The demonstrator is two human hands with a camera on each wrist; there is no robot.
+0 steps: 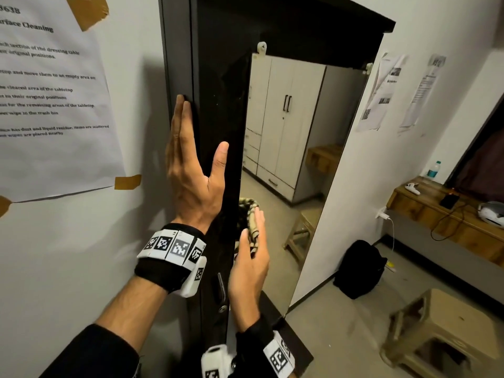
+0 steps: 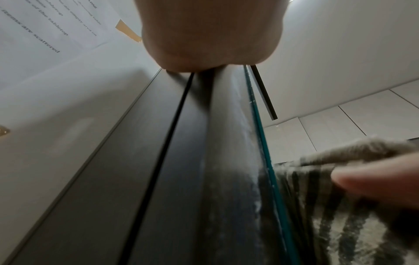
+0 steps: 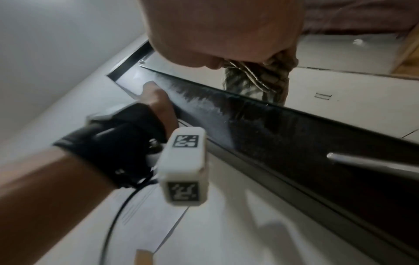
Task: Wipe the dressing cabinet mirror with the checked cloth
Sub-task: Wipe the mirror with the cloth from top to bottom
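The dark dressing cabinet (image 1: 218,77) stands against the wall, with a tall mirror (image 1: 300,132) on its front. My left hand (image 1: 191,165) lies flat on the cabinet's left front edge, fingers straight and thumb spread. The left wrist view shows that palm (image 2: 204,35) on the dark panel. My right hand (image 1: 251,257) grips the bunched checked cloth (image 1: 249,211) and holds it against the mirror's lower left edge. In the right wrist view the cloth (image 3: 254,82) hangs out from under my right hand (image 3: 226,32) onto the glass. White smears run along the panel beside the mirror edge (image 2: 260,134).
A printed sheet (image 1: 54,91) is taped to the wall at left. A metal door handle (image 1: 221,287) sits below my right hand. On the floor at right are a black backpack (image 1: 360,268) and a plastic stool (image 1: 441,331). A wooden shelf (image 1: 436,208) carries small items.
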